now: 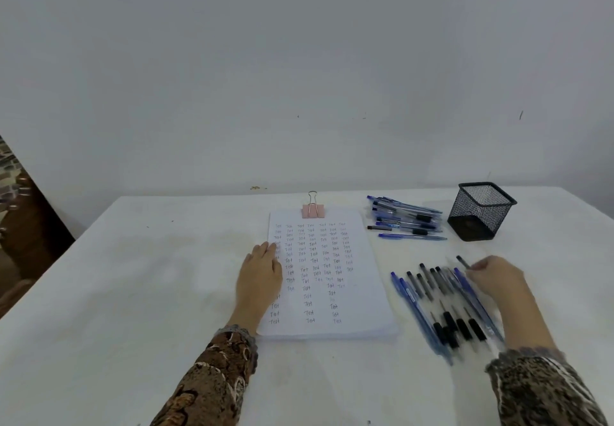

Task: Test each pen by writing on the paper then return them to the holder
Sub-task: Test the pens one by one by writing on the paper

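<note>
Head view is showing the left hand (262, 269) pressing flat, fingers straight and together, on the left edge of the paper (362, 292), which is lying mid-table under a pink binder clip (313, 210). The right hand (498, 278) is pinching a dark pen (462, 261), blurred, over the row of pens (442, 306) near the right edge of the table (133, 292). The mesh holder (481, 211) is standing toward the far right corner, with a pile of pens (405, 218) just beside it.

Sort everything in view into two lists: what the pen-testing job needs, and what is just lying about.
Job: paper, mesh holder, row of pens, pile of pens, pen held in the right hand, left hand resting on the paper.
Lying about: pink binder clip, patterned thing at the left edge.
</note>
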The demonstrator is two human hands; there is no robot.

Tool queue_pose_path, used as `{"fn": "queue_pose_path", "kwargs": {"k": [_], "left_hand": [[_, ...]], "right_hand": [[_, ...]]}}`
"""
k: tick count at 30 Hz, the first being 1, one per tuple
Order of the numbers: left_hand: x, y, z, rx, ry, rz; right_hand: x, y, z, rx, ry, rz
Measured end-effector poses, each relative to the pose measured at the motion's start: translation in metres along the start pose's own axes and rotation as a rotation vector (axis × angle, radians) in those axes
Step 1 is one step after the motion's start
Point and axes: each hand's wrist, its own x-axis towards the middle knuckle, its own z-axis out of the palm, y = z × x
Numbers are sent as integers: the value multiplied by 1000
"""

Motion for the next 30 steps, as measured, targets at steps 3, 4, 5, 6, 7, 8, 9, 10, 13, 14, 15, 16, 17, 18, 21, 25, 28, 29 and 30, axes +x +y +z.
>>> {"fn": "queue_pose_path", "kwargs": {"k": [3,4,5,6,7,8,9,10,13,14,15,16,17,18,21,25,28,29,30], "left_hand": [[0,2,-1,-7,-5,-9],[0,2,-1,-4,-11,-10],[0,2,-1,-1,-17,-11],[0,2,-1,0,-23,-14],[0,1,-1,-3,-27,-18],[0,1,-1,-7,-31,-23],[0,1,-1,-9,-36,-27],[0,1,-1,-9,-39,-29],[0,1,-1,-11,-44,-31],[0,1,-1,-10,-43,-29],[0,1,-1,-8,-41,-25],[0,1,-1,-7,-37,-22],[0,1,-1,-8,-35,-20],[0,1,-1,-9,-33,-21],[1,0,-1,-17,-31,-22],[1,-1,0,-28,-27,-18],[1,-1,1,-27,-20,-9],[2,-2,2,-24,-18,-8],[2,-3,2,-23,-16,-10]], "right_hand": [[7,11,7,-109,-95,32],[6,11,9,-119,-93,24],[5,11,10,-134,-87,18],[6,9,10,-128,-86,8],[6,7,11,-111,-80,6],[4,5,11,-87,-76,10],[0,1,11,-66,-70,11],[-2,-3,10,-60,-57,7],[-8,-16,9,-138,-40,30],[-8,-23,9,-154,-20,16],[-8,-34,9,-162,0,-29],[-6,-44,12,-170,3,-94],[-3,-55,15,-183,-1,-179],[0,-63,20,-215,-13,-269],[5,-82,36,-323,-42,-456],[12,-92,49,-507,-21,-543],[21,-93,49,-661,-10,-579],[23,-93,48,-669,20,-605],[22,-95,46,-620,59,-647]]}}
